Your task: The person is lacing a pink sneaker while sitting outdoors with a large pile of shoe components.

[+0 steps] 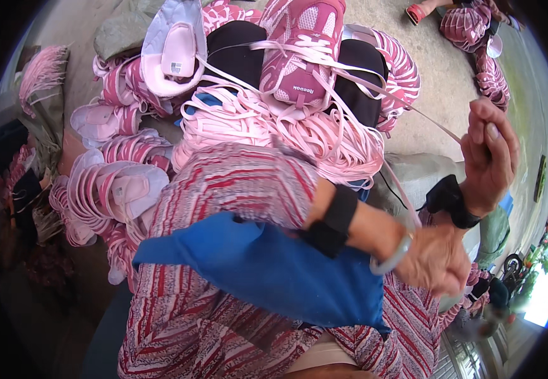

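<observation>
In front of me a pink sneaker (299, 69) stands toe toward me, with pale pink laces (312, 54) threaded across its tongue. One lace strand runs taut from it to my right hand (490, 148), raised at the right with fingers pinched together on the strand. My left arm crosses to the right, a pale bangle on its wrist. My left hand (435, 262) is curled below my right hand, slightly blurred, and a second lace strand (406, 202) leads down toward it. Between the sneaker and my lap lies a heap of loose pink laces (324, 142).
Nested stacks of pink-and-white shoe uppers (110, 189) lie at the left, with another stack (403, 69) beyond the sneaker at right. A blue cloth (274, 271) covers my lap. A bundle of laces (41, 72) hangs at far left. Another person's foot (416, 14) shows at upper right.
</observation>
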### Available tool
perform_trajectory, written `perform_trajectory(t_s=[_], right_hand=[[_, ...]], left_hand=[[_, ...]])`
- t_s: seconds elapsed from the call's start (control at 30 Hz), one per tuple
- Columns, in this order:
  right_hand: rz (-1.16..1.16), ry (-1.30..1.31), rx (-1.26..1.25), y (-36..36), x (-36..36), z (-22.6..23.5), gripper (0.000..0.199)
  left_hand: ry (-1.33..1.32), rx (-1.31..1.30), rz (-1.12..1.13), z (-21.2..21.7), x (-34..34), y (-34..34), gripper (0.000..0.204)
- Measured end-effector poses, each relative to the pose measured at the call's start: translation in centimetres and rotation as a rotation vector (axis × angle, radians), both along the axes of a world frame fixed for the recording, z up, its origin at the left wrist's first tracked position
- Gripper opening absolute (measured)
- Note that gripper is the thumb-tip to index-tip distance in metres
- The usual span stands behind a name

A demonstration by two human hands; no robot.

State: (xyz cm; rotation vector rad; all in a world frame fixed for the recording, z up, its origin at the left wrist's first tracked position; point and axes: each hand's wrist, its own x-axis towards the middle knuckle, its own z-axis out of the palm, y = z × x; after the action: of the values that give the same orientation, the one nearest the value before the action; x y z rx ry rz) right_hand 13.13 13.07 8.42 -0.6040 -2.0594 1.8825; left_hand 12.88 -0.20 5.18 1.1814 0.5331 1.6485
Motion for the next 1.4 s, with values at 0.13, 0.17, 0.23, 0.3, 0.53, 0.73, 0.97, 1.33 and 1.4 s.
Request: perform_trajectory(t_s=[0.13, 0.17, 0.23, 0.3, 0.53, 0.73, 0.97, 1.33, 1.4], right_hand=[[0.169, -0.198, 0.183, -1.5, -1.6, -0.9, 0.034], [0.172, -0.259, 0.143, -2.2, -2.4, -2.5, 0.034], [0.226, -0.142, 0.188, -3.8, -3.9, -6.2, 0.031], [0.221, -0.109, 0.11, -4.9, -4.7, -9.3, 0.025], [0.213, 0.081, 0.662, -6.2, -7.1, -12.4, 0.012], [0.189, 0.033, 0.745, -7.5, -8.1, -13.2, 0.01], [0.226, 0.007, 0.831, -7.5, -8.6, -13.1, 0.011], [0.352, 0.028, 0.762, -7.8, -8.9, -13.5, 0.01], [0.302, 0.034, 0.798, -8.3, -8.7, -13.7, 0.01]], left_hand=[[-0.003, -0.103, -0.226, -1.1, 0.4, -0.5, 0.019], [0.092, -0.25, -0.236, -2.3, -0.7, -0.8, 0.02], [0.08, -0.367, -0.046, -4.3, -2.6, -2.3, 0.022], [0.206, -0.401, 0.132, -5.9, -5.2, -4.3, 0.024], [0.339, -0.705, 0.647, -7.9, -14.5, -11.2, 0.018], [0.709, -0.739, 1.118, -10.7, -16.6, -9.7, 0.017], [0.971, -0.619, 1.159, -12.0, -17.8, -9.5, 0.013], [1.18, -0.673, 1.1, -11.8, -18.8, -9.8, 0.011], [1.174, -0.611, 1.13, -11.7, -18.7, -9.7, 0.01]])
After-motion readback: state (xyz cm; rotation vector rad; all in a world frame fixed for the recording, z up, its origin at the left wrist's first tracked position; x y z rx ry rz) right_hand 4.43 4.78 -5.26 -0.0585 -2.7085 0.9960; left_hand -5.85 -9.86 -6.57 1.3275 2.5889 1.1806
